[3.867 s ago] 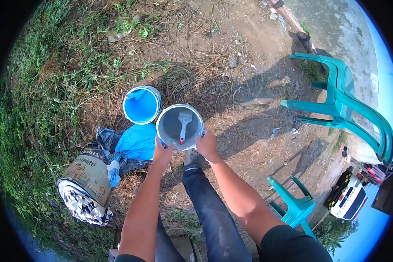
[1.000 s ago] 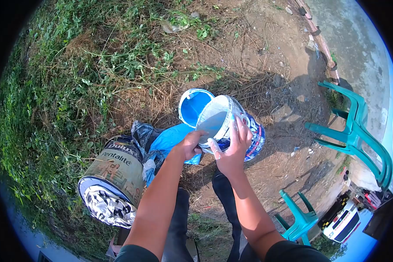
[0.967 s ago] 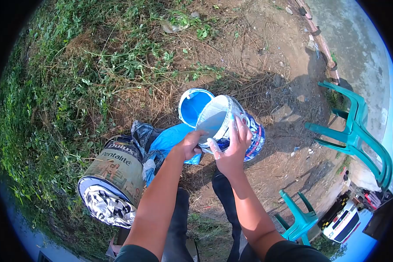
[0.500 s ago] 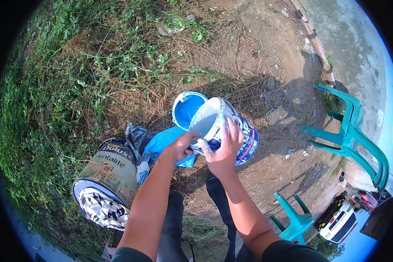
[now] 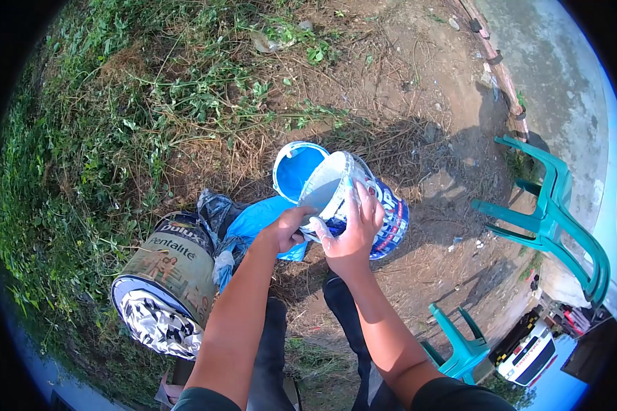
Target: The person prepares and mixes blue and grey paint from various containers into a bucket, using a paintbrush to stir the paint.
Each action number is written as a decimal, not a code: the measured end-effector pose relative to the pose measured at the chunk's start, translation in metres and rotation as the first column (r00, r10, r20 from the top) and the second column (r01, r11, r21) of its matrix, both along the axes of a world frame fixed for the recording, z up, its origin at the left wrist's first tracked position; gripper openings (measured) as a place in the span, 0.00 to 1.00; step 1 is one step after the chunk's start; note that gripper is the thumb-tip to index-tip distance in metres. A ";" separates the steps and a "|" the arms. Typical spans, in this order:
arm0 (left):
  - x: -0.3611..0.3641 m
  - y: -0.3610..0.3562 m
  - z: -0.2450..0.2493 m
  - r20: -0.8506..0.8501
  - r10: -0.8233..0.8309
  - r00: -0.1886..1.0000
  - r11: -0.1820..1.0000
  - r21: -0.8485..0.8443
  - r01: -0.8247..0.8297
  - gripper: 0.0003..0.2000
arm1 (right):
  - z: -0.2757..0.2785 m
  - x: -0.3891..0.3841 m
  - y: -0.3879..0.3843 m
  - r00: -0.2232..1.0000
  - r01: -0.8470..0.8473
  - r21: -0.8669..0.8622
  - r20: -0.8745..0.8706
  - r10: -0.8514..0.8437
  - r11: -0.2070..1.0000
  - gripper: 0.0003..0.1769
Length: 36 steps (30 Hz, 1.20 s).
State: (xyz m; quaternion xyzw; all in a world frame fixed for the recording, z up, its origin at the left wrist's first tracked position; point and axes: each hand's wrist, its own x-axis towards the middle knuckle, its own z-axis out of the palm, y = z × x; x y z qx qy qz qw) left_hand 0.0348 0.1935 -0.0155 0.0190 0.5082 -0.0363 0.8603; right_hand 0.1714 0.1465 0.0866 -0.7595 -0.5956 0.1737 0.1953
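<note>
A paint bucket [image 5: 389, 222] with a blue, white and red label and a pale, paint-coated inside is tilted with its mouth towards the left. My left hand [image 5: 286, 229] grips its near rim. Around the rim on the right side, my right hand [image 5: 351, 233] has its fingers up and its thumb, smeared with white, along the edge. One right fingertip carries blue paint. Just beyond the tilted mouth is a second bucket [image 5: 299, 170] with bright blue paint inside; the two rims overlap in this view. A blue plastic sheet [image 5: 257, 222] lies on the ground under and beside the buckets.
A Dulux Pentalite bucket [image 5: 173, 257] with black-and-white patterned cloth [image 5: 156, 325] in its mouth lies at the left. Green plastic chairs [image 5: 552, 212] are on the right, another chair [image 5: 459, 346] lower down. Weeds [image 5: 116, 123] cover the left ground; a white vehicle [image 5: 528, 356] shows far off.
Both hands keep the same hold on the tilted paint bucket. Only a very slight shift of the whole view shows.
</note>
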 end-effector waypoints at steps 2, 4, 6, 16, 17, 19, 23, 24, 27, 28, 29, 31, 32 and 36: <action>-0.002 -0.002 -0.005 -0.003 0.000 1.000 1.000 -0.001 0.000 0.13 | 0.000 0.001 0.000 1.000 -0.009 -0.006 -0.001 0.009 1.000 0.47; -0.003 -0.004 -0.012 0.032 0.025 0.999 0.999 -0.030 -0.024 0.13 | 0.000 0.002 0.001 1.000 -0.019 -0.009 -0.001 0.019 1.000 0.47; -0.004 -0.004 -0.013 0.043 0.037 0.998 0.999 -0.041 -0.035 0.12 | -0.001 0.001 0.001 0.999 -0.031 -0.008 0.015 0.031 0.999 0.47; -0.003 -0.009 -0.019 0.074 0.065 0.995 0.998 -0.032 -0.063 0.12 | -0.002 0.008 0.003 0.999 -0.047 0.027 -0.017 0.047 0.999 0.49; -0.002 -0.010 -0.019 0.071 0.064 0.995 0.998 -0.031 -0.062 0.12 | -0.002 0.009 0.002 0.999 -0.046 0.028 -0.020 0.047 0.999 0.49; 0.000 -0.010 -0.014 0.034 0.047 0.998 0.998 0.027 -0.048 0.12 | -0.002 0.012 -0.001 0.998 -0.038 0.042 -0.040 0.040 0.998 0.49; 0.005 -0.016 -0.010 0.030 0.021 0.999 0.995 0.095 -0.023 0.11 | -0.002 0.024 -0.010 0.998 -0.032 0.040 -0.060 0.034 0.999 0.50; 0.009 -0.018 -0.005 0.000 0.040 0.999 0.993 0.112 -0.040 0.10 | -0.003 0.027 -0.012 0.998 -0.022 0.047 -0.059 0.025 0.999 0.50; 0.014 -0.024 -0.004 -0.023 0.067 0.998 0.986 0.151 -0.062 0.12 | -0.005 0.035 -0.020 0.996 0.032 0.078 -0.090 -0.024 0.996 0.48; 0.017 -0.023 0.002 -0.022 0.056 0.998 0.987 0.150 -0.052 0.14 | -0.005 0.040 -0.022 0.991 0.085 0.064 -0.108 -0.078 0.994 0.48; 0.020 -0.023 0.008 -0.021 0.043 0.999 0.988 0.148 -0.039 0.17 | -0.004 0.044 -0.026 0.983 0.141 0.049 -0.124 -0.134 0.989 0.47; 0.033 -0.032 0.016 -0.032 0.040 0.999 0.982 0.187 -0.033 0.20 | -0.008 0.058 -0.036 0.965 0.228 -0.002 -0.128 -0.227 0.974 0.44; 0.042 -0.039 0.021 -0.041 0.052 0.998 0.974 0.221 -0.042 0.23 | -0.016 0.070 -0.045 0.938 0.289 -0.046 -0.187 -0.292 0.956 0.42; 0.085 -0.095 0.008 -0.157 0.232 0.960 0.854 0.506 -0.124 0.31 | -0.041 0.104 -0.081 0.878 0.383 -0.120 -0.260 -0.401 0.916 0.39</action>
